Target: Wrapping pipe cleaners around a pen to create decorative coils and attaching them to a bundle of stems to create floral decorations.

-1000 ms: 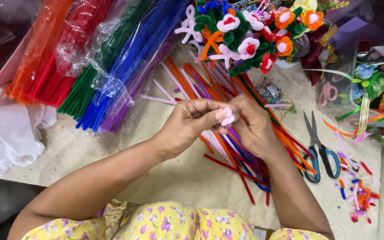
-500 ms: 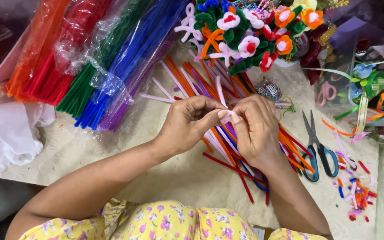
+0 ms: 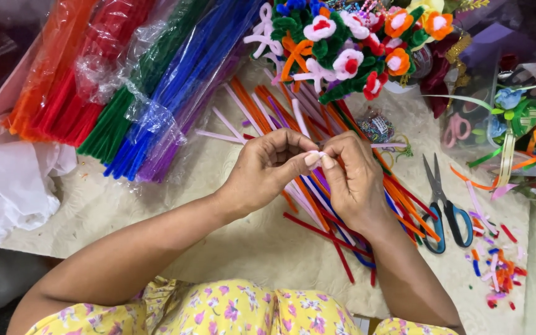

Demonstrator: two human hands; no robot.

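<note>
A pale pink pipe cleaner (image 3: 313, 152) is sitting pinched between the fingertips of the left hand (image 3: 268, 167) and the right hand (image 3: 356, 180). Only a short fuzzy bit is showing at the pinch, hovering above loose coloured pipe cleaners (image 3: 317, 198) lying on the table.

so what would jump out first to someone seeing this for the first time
Likely the two hands at centre: the left hand and right hand pinch a pale pink pipe cleaner between their fingertips. Behind them, bagged pipe cleaner bundles in orange, red, green and blue fan across the upper left, and a pipe cleaner flower bouquet fills the top.
</note>
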